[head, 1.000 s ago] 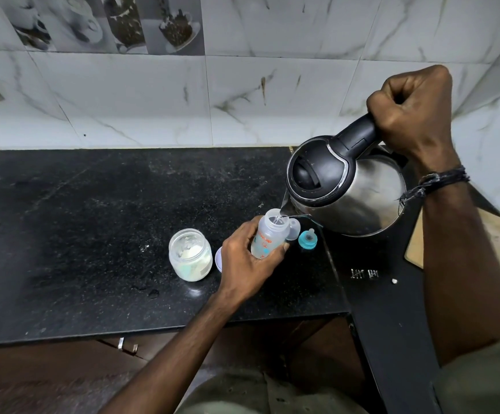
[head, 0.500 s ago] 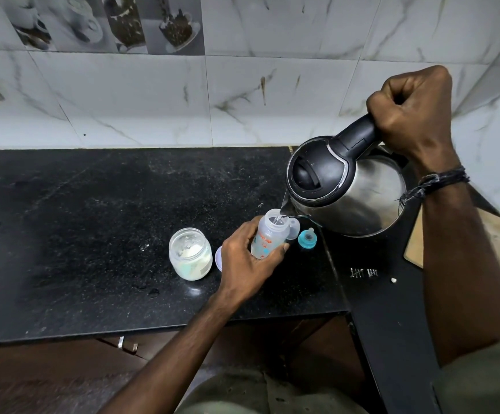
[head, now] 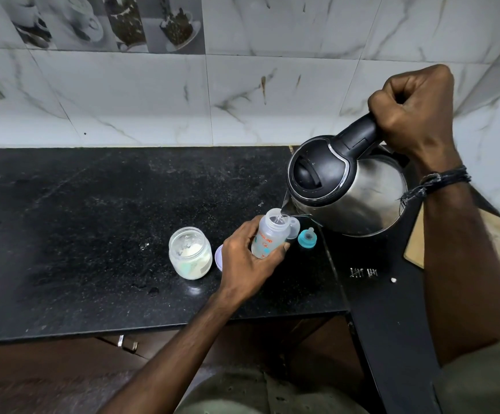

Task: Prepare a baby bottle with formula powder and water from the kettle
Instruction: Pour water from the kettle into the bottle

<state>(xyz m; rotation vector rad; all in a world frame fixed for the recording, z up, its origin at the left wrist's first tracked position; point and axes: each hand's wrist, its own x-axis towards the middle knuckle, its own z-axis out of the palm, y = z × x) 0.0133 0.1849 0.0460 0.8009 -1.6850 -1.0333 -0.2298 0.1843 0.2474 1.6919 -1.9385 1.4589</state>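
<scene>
Left hand (head: pixel 245 258) wrapped around open baby bottle (head: pixel 269 234) on black countertop (head: pixel 93 219); right hand (head: pixel 413 112) fisted on tilted kettle (head: pixel 347 186) handle, pouring water. Formula jar (head: pixel 189 253) just left of bottle, teal teat (head: pixel 307 238) right.

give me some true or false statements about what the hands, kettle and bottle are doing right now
1. The right hand grips the kettle by its handle. True.
2. The left hand holds the baby bottle. True.
3. The teal nipple ring is screwed onto the bottle. False: it lies on the counter beside it.
4. The formula jar has its lid on. False: it stands open.
5. Water runs from the spout into the bottle. True.
</scene>
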